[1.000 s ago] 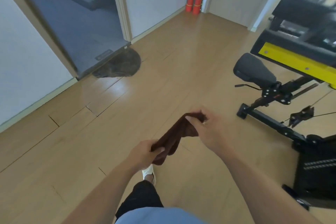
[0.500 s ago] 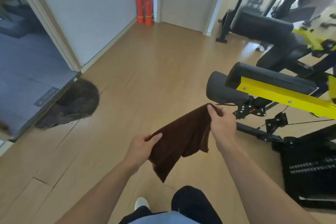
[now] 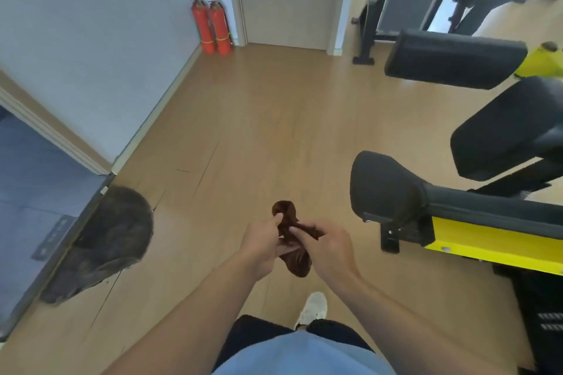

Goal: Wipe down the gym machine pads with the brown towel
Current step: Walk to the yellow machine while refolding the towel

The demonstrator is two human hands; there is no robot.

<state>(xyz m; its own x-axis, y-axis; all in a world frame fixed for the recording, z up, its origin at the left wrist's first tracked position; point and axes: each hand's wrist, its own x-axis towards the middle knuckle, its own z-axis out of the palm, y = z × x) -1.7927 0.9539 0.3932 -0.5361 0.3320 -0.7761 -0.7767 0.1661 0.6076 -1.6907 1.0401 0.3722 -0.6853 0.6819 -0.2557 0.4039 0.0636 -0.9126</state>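
A person stands on a light wood-plank floor (image 3: 274, 119) beside a yellow-framed gym machine (image 3: 487, 237), bunching a small brown cloth towel (image 3: 294, 248) between both hands. The left hand (image 3: 263, 242) pinches the towel's upper wad with thumb and fingers curled around it; the right hand (image 3: 327, 248) grips the cloth from the other side, fingers closed on a fold. The towel hangs in the air just left of the machine's nearest rounded black vinyl pad (image 3: 385, 187), not touching it. Two more black pads, a long flat one (image 3: 454, 58) and a thick angled one (image 3: 505, 134), sit beyond that nearest pad, apparently unwiped. Two red fire extinguishers (image 3: 211, 27) stand far behind it. The risk appears to be a tightly wadded towel smearing rather than cleaning, or slipping from a loose pinch.
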